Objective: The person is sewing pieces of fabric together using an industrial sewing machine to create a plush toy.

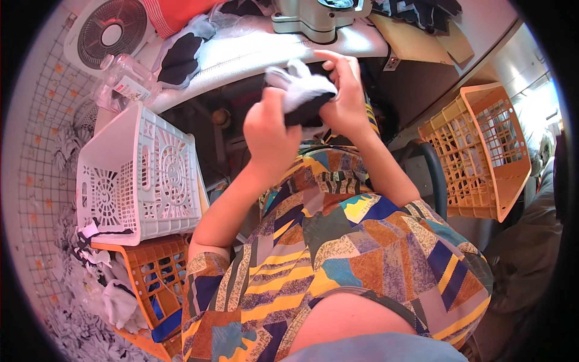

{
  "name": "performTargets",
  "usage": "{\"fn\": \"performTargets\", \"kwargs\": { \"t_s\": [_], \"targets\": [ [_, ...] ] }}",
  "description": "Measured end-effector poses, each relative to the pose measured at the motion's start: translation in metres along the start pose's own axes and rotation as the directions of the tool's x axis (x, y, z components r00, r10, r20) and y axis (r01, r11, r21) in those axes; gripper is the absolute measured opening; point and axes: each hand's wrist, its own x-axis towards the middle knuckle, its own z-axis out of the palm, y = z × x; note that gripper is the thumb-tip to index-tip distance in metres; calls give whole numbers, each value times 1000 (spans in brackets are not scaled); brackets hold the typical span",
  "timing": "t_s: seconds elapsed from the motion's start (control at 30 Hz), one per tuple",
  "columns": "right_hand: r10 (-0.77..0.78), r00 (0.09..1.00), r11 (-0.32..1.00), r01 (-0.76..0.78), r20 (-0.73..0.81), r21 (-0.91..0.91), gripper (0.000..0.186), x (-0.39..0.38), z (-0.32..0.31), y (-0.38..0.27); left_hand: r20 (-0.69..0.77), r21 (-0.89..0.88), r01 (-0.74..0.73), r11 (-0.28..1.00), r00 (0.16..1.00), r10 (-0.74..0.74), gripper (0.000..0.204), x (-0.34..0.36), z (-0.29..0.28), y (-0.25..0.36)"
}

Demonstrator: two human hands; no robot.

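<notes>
Your left hand is closed, thumb and curled fingers clamped on a small white-and-black soft fabric piece. Your right hand is partly curled at the fabric's right edge, index finger extended; blur prevents telling whether it grips. You hold the piece raised in front of your torso, at the near edge of the white surface, below a beige machine base. A clear plastic bottle stands at the left. Beside your left arm, a white openwork plastic crate rests on an orange plastic crate.
</notes>
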Motion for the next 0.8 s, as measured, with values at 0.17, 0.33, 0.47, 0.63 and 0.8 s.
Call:
{"fn": "performTargets", "kwargs": {
  "t_s": [0.17, 0.33, 0.47, 0.63, 0.8],
  "targets": [
    [145, 988, 985, -139, 59, -102, 38, -12, -10, -2, -195, -350, 41, 936, 974, -116, 31, -9, 15, 8],
    [52, 986, 998, -57, -159, -30, 21, -1, -18, 8, 360, -369, 222, 903, 929, -81, 55, -23, 17, 23],
    [-223, 973, 973, 218, -66, -74, 22, 1, -26, -1, 208, -800, 371, 471, 909, -362, 83, -9, 17, 14],
    [-436, 874, 895, 445, 217, 4, 26, -5, -24, -5, 362, -753, 598, 277, 727, -584, 55, 6, 7, -46],
    [120, 976, 929, -46, -181, 367, 35, -1, -29, 22, 277, -904, 422, 68, 698, -660, 38, 19, 0, -36]
  ]
}}
